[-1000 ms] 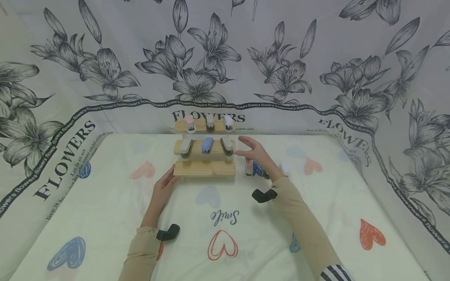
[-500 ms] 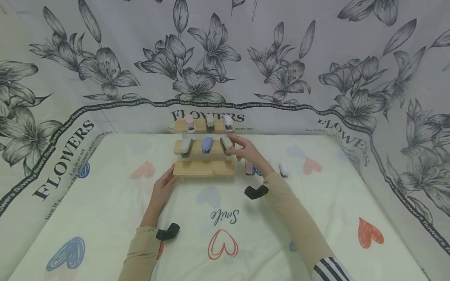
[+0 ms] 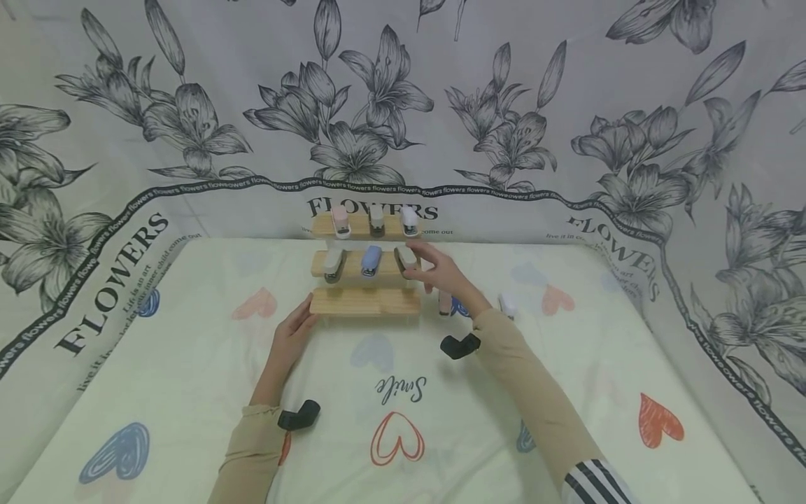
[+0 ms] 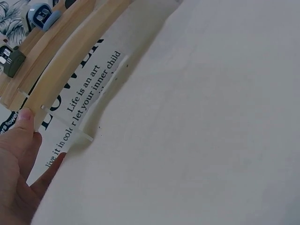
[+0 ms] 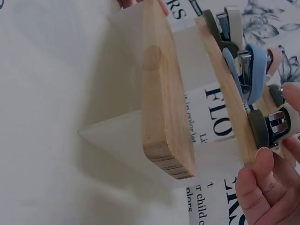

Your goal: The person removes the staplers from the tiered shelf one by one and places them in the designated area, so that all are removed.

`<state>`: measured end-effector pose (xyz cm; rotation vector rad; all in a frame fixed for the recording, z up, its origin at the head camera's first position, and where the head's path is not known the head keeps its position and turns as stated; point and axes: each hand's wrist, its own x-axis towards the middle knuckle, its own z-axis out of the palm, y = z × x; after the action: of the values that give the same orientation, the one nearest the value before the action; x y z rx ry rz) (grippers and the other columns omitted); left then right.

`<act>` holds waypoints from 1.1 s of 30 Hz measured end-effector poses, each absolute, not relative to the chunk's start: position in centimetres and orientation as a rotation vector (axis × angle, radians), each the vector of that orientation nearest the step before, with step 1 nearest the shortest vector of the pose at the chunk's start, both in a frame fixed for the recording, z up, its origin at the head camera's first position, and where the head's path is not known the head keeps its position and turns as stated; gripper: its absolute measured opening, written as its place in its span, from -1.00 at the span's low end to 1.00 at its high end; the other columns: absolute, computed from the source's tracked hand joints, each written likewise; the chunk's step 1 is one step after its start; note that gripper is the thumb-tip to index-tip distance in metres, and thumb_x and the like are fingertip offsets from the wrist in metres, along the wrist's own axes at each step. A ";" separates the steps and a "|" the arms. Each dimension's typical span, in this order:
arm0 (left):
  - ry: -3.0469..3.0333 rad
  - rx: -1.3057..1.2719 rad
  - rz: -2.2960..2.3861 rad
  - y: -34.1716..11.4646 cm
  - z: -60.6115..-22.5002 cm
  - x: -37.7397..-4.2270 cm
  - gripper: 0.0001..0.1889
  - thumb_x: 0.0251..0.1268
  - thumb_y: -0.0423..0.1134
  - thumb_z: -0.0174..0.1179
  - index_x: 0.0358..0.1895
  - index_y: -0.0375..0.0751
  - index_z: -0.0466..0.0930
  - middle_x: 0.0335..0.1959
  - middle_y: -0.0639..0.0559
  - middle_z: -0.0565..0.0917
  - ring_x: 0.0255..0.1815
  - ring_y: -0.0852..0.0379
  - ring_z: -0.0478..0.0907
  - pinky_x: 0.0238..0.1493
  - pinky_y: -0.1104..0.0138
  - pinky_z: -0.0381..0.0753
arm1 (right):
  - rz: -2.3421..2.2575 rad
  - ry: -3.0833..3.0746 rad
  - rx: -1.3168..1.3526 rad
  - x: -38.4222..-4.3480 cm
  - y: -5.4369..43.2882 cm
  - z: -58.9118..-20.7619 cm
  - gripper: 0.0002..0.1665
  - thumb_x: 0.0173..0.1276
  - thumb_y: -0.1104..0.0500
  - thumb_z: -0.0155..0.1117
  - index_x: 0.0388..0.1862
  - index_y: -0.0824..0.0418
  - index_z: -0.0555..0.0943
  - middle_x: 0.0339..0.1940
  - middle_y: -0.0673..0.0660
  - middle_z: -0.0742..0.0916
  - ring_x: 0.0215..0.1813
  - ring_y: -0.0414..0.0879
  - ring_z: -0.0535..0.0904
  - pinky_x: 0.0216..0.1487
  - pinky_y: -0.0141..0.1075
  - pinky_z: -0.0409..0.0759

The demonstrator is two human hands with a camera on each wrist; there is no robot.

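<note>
A three-tier wooden display rack [image 3: 365,302] with clear supports stands on the cloth. My left hand [image 3: 293,338] holds the left end of its lowest shelf, its thumb [image 4: 24,117] against the wood. At the right end of the middle shelf, my right hand [image 3: 443,271] grips a small stapler [image 5: 283,123] with a pale top and dark green base, thumb and fingers on either side. The stapler still sits on the shelf, partly hidden by the fingers. Beside it are a blue stapler [image 3: 371,260] and a pale grey-green one [image 3: 333,263].
Pink [image 3: 341,220], grey-green [image 3: 376,220] and white [image 3: 409,220] staplers stand on the top shelf. Right of the rack, a pink stapler [image 3: 445,302] and a white stapler [image 3: 507,306] lie on the heart-printed cloth [image 3: 397,357]. A flower-print curtain [image 3: 504,84] hangs behind.
My right hand has moved left from beside the rack to the right-hand stapler on the middle shelf, its fingers closing around it. The left hand has stayed at the rack.
</note>
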<state>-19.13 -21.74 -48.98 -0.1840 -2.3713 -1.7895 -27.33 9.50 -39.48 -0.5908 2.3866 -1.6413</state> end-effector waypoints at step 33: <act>-2.398 -0.144 -1.801 -21.6 -49.1 -19.4 -0.42 0.26 0.02 0.03 0.31 -0.11 0.20 0.28 0.06 0.25 0.23 0.12 0.24 0.17 0.34 0.25 | -1.843 2.340 -0.533 -25.0 8.7 -37.8 -0.34 0.09 0.27 0.35 0.18 0.28 0.32 0.25 0.25 0.37 -0.64 0.07 0.49 -0.52 -0.14 0.57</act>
<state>-19.44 -21.64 -49.07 -0.1444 -2.3980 -1.8012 -24.98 8.70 -37.84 -0.5332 2.3400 -1.8427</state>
